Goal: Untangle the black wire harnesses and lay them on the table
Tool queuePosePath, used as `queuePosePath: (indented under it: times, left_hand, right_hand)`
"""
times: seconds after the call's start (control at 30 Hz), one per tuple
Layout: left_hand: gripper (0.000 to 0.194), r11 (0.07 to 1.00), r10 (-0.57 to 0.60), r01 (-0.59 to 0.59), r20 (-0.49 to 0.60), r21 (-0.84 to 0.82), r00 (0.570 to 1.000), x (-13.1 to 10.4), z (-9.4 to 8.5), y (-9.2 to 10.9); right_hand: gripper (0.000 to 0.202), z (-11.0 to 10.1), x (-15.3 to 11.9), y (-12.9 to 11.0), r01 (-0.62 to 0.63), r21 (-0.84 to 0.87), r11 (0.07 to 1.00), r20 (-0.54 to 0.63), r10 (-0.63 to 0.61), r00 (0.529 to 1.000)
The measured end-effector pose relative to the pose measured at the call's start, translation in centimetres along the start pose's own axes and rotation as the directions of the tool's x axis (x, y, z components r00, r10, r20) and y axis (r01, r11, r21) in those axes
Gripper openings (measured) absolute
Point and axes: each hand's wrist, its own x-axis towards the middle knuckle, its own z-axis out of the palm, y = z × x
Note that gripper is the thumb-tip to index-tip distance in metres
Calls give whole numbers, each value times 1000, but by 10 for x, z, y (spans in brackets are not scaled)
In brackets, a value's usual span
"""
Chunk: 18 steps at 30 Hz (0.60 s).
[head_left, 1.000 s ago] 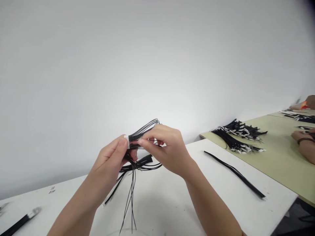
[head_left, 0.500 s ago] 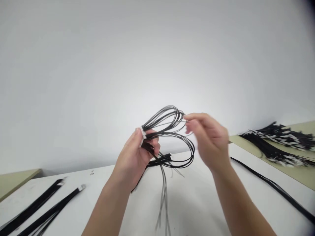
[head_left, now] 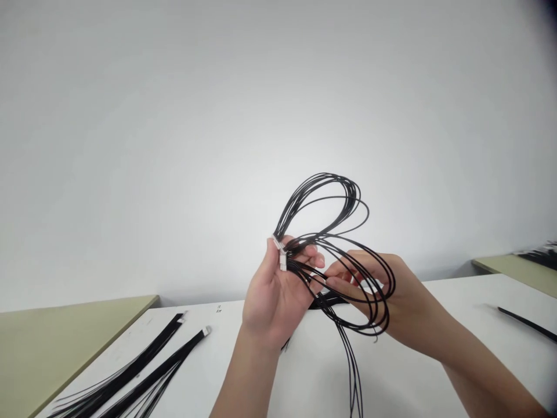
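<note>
Left hand (head_left: 272,296), half-curled, holds white connectors (head_left: 283,260); black wires (head_left: 350,196) loop rightward, crossing right hand (head_left: 404,297), fingers curled, grip unclear.

The looped wires (head_left: 350,200) are plain black, their small connectors (head_left: 284,260) white. The bench (head_left: 206,377) is white, with small dark marks (head_left: 219,309) near its far edge. Towards its left edge, two wire bundles (head_left: 147,353) are black with whitish tips; near the right edge, a strand (head_left: 526,323) is black. Beyond both edges, tabletops (head_left: 65,342) are pale olive-yellow. The wall (head_left: 278,87) is unpatterned pale grey, whiter low down.
</note>
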Motion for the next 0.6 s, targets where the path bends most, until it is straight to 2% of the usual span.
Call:
queuePosePath:
  times: [0.2, 0.33, 0.43, 0.5, 0.6]
  left_hand:
    - [29, 999, -17, 17, 21, -36, 1000, 0, 2, 0]
    - [31, 1000, 20, -20, 28, 0, 999, 0, 1, -2]
    - [33, 997, 45, -47, 27, 67, 999, 1, 0, -2]
    - [33, 995, 47, -48, 13, 93, 999, 2, 0, -3]
    - [32, 993, 36, -36, 1, 111, 999, 4, -1, -3]
  right_hand:
    - [19, 1, 0, 1, 38, -113, 993, -99, -49, 994]
    - [9, 1, -1, 5, 128, -269, 955, -172, -178, 969]
    - [10, 0, -3, 3, 168, -337, 926, -217, -250, 943]
    - [13, -1, -3, -1, 140, -303, 943, -244, -219, 945]
    - [18, -4, -3, -5, 55, -39, 998, -203, -62, 977]
